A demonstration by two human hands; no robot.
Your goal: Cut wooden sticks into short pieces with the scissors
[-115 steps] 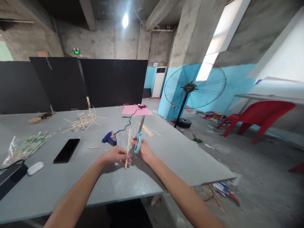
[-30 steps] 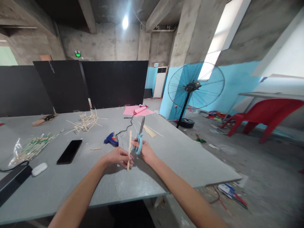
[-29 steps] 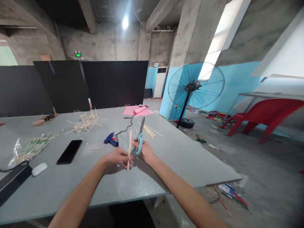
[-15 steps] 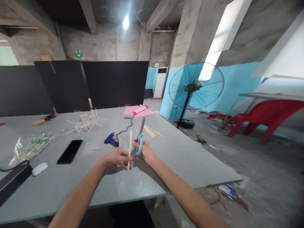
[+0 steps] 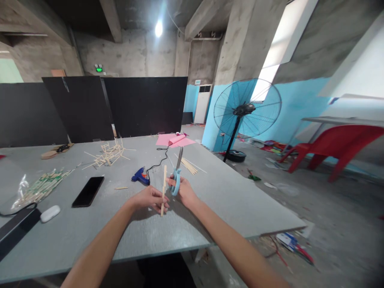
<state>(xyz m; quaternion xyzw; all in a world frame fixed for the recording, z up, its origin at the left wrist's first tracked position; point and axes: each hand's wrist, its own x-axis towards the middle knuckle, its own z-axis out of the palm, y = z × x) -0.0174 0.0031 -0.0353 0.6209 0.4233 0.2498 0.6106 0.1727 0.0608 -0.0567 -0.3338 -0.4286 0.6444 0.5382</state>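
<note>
My left hand (image 5: 152, 199) pinches a few thin wooden sticks (image 5: 164, 185), held roughly upright above the grey table (image 5: 168, 236). Close on the right, my right hand (image 5: 184, 192) is wrapped round the light blue handles of a pair of scissors (image 5: 177, 176). The blades look closed and point up and away from me. My right fingertips are next to the sticks; whether they touch cannot be made out. Beyond my left hand lies a blue glue gun (image 5: 140, 176) with a black cord. More loose sticks (image 5: 189, 166) lie behind the scissors.
On the left are a stick structure (image 5: 109, 155), a black phone (image 5: 88, 192), a white case (image 5: 50, 214), bagged sticks (image 5: 45, 186) and a dark box (image 5: 18, 230). Pink paper (image 5: 163, 139) lies at the back. A fan (image 5: 244, 110) and a red chair (image 5: 342, 144) stand right of the table.
</note>
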